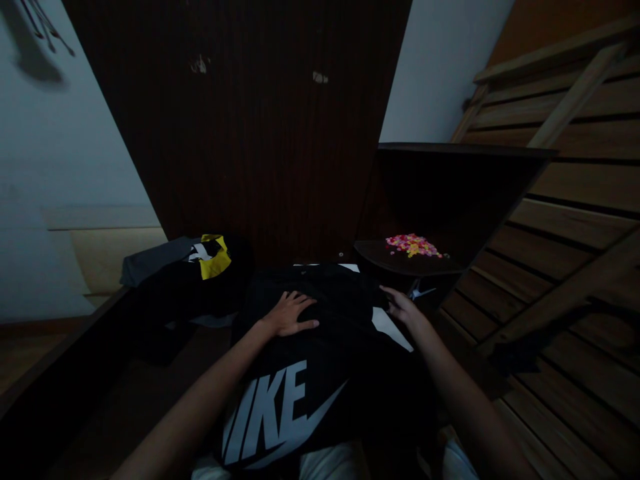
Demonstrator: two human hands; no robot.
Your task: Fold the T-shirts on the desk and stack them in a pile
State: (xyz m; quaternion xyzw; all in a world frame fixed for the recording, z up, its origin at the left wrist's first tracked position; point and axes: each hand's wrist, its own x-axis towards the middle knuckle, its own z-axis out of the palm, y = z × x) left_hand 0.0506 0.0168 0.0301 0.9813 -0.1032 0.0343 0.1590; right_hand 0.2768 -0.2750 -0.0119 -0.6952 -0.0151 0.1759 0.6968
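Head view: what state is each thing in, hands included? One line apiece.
Black garment with grey NIKE lettering: spread out, lettering up
Left hand: open, palm down on the garment
Right hand: at the garment's right edge, grip unclear
Flat white item: mostly covered by the garment
Dark clothes with yellow-and-white patch: bunched up
Small pink-and-yellow pieces: loosely heaped

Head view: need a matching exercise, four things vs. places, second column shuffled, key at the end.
Things
1. Left hand
2. Right hand
3. Small colourful pieces
4. Yellow patch

Places
A. On the shelf
B. At the right edge of the black shirt
C. Off to the shirt's left
D. Spread over the shirt

Pairs: 1-D, 2-B, 3-A, 4-C
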